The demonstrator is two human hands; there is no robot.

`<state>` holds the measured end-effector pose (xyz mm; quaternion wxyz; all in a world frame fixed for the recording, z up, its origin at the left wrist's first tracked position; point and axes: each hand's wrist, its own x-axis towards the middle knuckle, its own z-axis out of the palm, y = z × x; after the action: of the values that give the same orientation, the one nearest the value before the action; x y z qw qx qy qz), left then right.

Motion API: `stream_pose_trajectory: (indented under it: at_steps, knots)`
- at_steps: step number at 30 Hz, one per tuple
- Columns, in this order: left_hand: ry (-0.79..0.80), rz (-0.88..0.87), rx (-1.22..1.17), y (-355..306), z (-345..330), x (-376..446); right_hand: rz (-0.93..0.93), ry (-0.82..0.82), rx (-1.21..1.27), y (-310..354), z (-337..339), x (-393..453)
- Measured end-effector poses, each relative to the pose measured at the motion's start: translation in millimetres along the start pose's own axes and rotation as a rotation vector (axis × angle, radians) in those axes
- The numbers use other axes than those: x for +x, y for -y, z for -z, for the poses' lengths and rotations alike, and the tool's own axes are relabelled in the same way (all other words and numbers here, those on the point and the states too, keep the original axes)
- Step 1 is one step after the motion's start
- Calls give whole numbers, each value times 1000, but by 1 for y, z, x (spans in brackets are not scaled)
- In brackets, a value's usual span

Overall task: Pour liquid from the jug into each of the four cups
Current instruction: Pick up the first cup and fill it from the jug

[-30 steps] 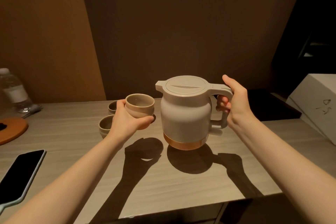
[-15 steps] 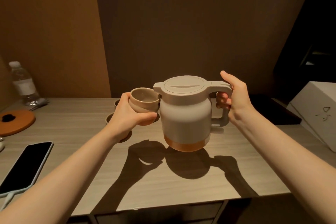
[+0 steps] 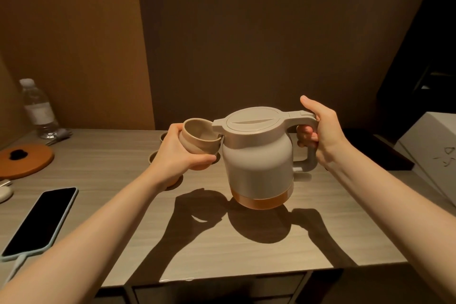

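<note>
A: What does the jug (image 3: 259, 155) look like?
B: Cream body, flat lid, copper-coloured band round the base. It's off the table (image 3: 246, 242), tipped slightly toward its spout, which sits over the rim of the cup (image 3: 197, 137).
A: Who holds what?
B: The right hand (image 3: 320, 131) has its fingers curled through the handle, thumb raised above it. The left hand (image 3: 182, 155) wraps the beige cup, lifted and tilted toward the spout.
A: Other cups?
B: Two rims (image 3: 163, 135) (image 3: 153, 157) peek out behind the left hand (mostly hidden); a fourth I can't make out.
A: Room to move?
B: Bare tabletop under both hands up to the near edge. A phone (image 3: 39, 219) lies near the left edge, a white box (image 3: 431, 150) at the right
</note>
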<state>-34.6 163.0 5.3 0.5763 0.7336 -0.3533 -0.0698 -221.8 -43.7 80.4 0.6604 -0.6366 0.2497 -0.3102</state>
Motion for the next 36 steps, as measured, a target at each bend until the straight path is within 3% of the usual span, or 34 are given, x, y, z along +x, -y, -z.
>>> stream_pose_trajectory:
  at_steps: [36]
  knots:
    - [-41,61,-60,23,-25,-7,44,127,-317,25,-6,25]
